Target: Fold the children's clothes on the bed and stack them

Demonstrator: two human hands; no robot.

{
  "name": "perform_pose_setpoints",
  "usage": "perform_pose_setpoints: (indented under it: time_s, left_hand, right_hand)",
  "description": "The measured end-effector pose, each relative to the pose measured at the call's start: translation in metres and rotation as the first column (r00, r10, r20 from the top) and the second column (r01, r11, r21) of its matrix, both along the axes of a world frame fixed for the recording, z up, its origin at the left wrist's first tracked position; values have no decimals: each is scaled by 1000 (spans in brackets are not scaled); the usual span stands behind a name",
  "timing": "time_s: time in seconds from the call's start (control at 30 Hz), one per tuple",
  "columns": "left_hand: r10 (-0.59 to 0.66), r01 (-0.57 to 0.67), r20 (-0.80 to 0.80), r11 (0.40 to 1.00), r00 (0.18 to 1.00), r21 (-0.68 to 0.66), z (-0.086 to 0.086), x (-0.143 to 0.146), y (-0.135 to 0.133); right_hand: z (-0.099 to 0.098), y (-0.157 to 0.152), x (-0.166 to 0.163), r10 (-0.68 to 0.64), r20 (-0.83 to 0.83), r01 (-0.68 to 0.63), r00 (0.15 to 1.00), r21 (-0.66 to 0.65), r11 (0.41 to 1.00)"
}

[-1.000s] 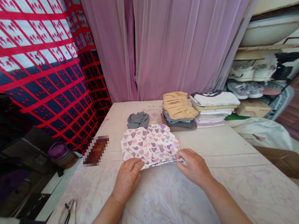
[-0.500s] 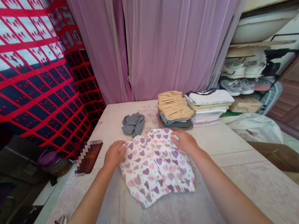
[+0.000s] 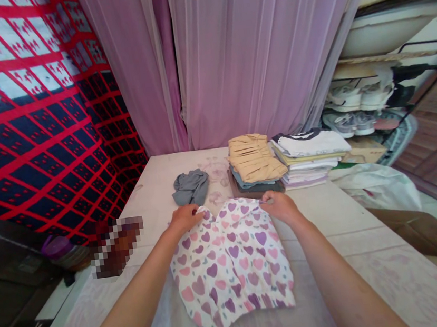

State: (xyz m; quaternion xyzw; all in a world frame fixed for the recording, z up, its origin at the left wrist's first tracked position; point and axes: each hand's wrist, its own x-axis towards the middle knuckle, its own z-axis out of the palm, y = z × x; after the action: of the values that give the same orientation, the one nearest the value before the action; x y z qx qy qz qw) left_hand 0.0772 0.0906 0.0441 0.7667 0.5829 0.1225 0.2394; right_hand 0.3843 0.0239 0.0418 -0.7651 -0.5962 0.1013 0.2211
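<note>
A small white garment with pink and purple hearts lies spread on the pale table in front of me. My left hand pinches its far left corner. My right hand pinches its far right corner. Both hands are closed on the cloth near its far edge, and both forearms reach out along the garment's sides.
A crumpled grey garment lies beyond my left hand. Two stacks of folded clothes stand at the far end, one topped in tan, one in white. Pink curtains hang behind. A shoe rack and a white bag are to the right.
A second ago my hands held the garment's near edge. They have since moved to its far corners, and the garment now lies longer and closer to me.
</note>
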Motion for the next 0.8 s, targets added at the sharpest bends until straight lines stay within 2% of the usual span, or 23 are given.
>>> perform_pose_setpoints:
  time_s: [0.2,0.3,0.37,0.43,0.5,0.53,0.57,0.63,0.67,0.73,0.8]
  left_hand:
    - [-1,26,217,993,976,-111,-21,22,15]
    - [-4,51,307,988,952,-146,-29,24,20]
    - [-1,57,337,986,941,-157,-31,21,22]
    - [5,53,341,985,940,-162,-29,16,24]
    - [12,21,233,990,972,-138,-25,13,24]
    - [16,-2,133,995,991,-104,-22,13,24]
    - [19,-18,18,998,1000,-55,-20,13,22]
    - [26,-14,-177,997,984,69,-16,14,15]
    - [22,7,-224,991,974,131,-15,15,10]
    - [4,61,-247,966,969,253,-16,16,-2]
    - [-13,97,-221,923,975,373,-20,16,-16]
  right_hand:
    - [-10,9,25,-109,-215,116,971,22,993]
    - [-13,9,28,-29,-386,42,922,25,999]
    - [-12,5,33,80,-562,-78,823,29,997]
    - [-12,1,39,158,-709,-151,687,73,986]
    - [-16,0,45,196,-780,-142,595,137,980]
    - [-21,0,47,203,-785,-122,586,162,979]
    - [-26,1,49,193,-766,-91,613,174,981]
    - [-39,4,50,117,-660,-8,742,165,986]
    - [-46,5,50,69,-585,35,808,165,986]
    - [-57,4,48,8,-458,90,889,193,977]
    - [-62,-1,45,-28,-413,129,910,217,968]
